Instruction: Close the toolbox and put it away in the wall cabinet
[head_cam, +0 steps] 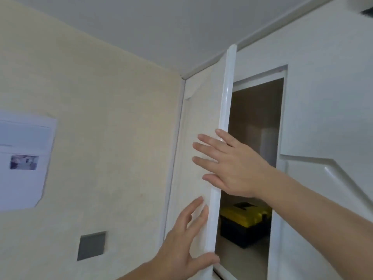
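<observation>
Right hand [232,164] lies flat on the cabinet door [198,158], fingers spread wide, gripping nothing. Left hand [185,239], below it, fingers splayed against the door face, thumb hooked round its edge. Toolbox [245,223], closed, sits inside the wall cabinet [282,118], right of the fingers.

A cream, faintly mottled wall [105,122] fills the left side and meets a plain pale grey ceiling [161,23] above. A white printed paper sheet [24,158] with a small photo hangs at the wall's left edge; a dark grey square wall plate [91,245] sits lower. White glossy panelling [327,98] covers the right. Light is soft and even.
</observation>
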### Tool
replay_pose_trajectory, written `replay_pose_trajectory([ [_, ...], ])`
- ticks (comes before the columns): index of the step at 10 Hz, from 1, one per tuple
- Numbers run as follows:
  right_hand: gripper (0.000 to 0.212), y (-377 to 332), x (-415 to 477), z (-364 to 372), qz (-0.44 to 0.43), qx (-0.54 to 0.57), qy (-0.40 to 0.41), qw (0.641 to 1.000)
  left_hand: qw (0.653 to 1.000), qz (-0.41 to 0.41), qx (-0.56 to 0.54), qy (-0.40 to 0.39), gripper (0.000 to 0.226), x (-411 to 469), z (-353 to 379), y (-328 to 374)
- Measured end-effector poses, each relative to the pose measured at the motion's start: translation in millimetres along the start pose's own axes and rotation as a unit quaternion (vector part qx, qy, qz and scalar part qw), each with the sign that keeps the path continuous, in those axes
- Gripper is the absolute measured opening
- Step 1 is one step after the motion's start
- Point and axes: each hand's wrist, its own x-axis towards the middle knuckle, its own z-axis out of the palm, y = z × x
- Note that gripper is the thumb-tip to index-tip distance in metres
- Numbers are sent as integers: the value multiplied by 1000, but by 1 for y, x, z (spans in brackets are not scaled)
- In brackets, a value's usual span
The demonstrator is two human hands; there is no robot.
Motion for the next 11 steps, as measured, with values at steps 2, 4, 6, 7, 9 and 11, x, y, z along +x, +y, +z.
replay_pose_trajectory([
  [2,55,39,-49,26,33,-29,-91,995,988,137,66,-32,106,48,62,-6],
  [4,55,59,-70,52,47,-69,-134,988,970,226,85,-35,109,83,101,-21],
  [6,55,73,-81,73,61,-135,-183,972,959,247,130,-50,108,110,131,-25],
  [7,56,76,-84,83,67,-153,-198,966,957,247,140,-52,108,116,146,-25],
  [9,52,78,-81,85,71,-121,-195,971,958,236,144,-81,104,117,142,-25],
  [11,56,67,-76,73,142,-41,-174,974,973,70,-210,-64,92,123,59,14],
])
